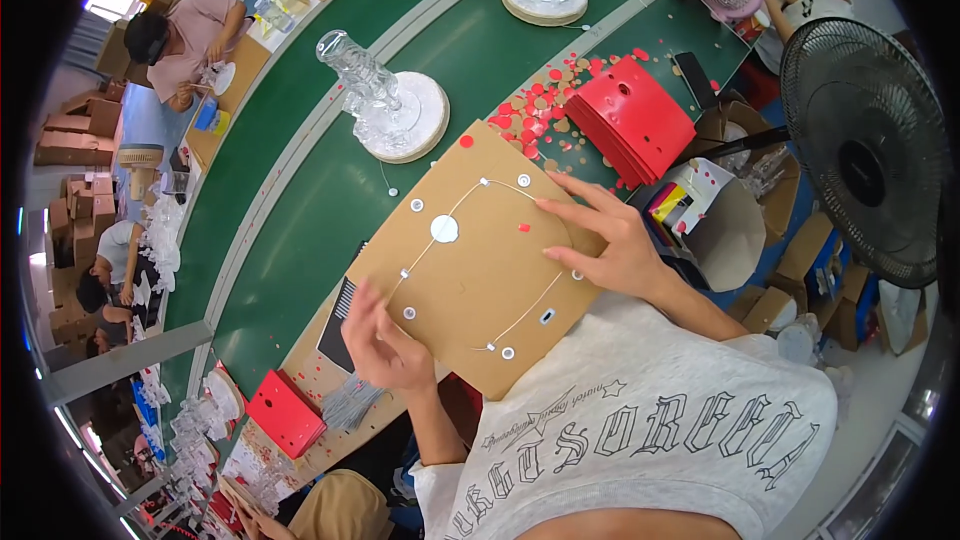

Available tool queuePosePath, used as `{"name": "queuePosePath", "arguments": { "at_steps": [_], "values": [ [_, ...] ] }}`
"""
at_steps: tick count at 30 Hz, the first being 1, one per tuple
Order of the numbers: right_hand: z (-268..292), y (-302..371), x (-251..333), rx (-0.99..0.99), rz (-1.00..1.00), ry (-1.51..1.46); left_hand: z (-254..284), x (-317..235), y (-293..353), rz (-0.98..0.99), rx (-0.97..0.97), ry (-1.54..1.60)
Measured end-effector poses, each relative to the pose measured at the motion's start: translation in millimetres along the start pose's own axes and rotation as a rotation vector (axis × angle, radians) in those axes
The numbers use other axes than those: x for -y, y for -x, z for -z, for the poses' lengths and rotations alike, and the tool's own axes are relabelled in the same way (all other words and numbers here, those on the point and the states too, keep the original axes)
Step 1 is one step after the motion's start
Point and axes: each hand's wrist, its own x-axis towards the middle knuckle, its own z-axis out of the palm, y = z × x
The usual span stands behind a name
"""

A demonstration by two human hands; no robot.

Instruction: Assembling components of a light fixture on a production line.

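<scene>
Between the green table (275,230) and the pale shirt (640,370), which carries dark lettering, lies the brown board (490,265), without readable label. It seems light and stiff, better held by bare edges. The right hand (625,245) rests there with open grip; the left hand's (385,345) grip, blurred, I cannot tell. The thin wire (421,254) looks fragile.

L fingers (362,318) bent, a bit blurred; R fingers (576,213) spread w/ thumb (574,260) apart.
</scene>
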Motion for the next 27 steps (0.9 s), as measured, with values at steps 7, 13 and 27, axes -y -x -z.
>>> {"name": "queuePosePath", "arguments": {
  "at_steps": [7, 13, 27],
  "values": [
    [3.6, 25.3, -23.3, -0.008, -0.205, -0.263, 3.4, -0.4, -34.9, -0.135, 0.399, -0.285],
    [6.1, 14.9, -16.2, 0.042, -0.239, -0.339, 3.0, 2.8, -32.0, -0.192, 0.387, -0.246],
    [2.2, -74.6, -8.1, 0.222, 0.356, 0.107, -2.1, -1.1, -37.7, -0.358, 0.378, -0.253]
  ]
}}
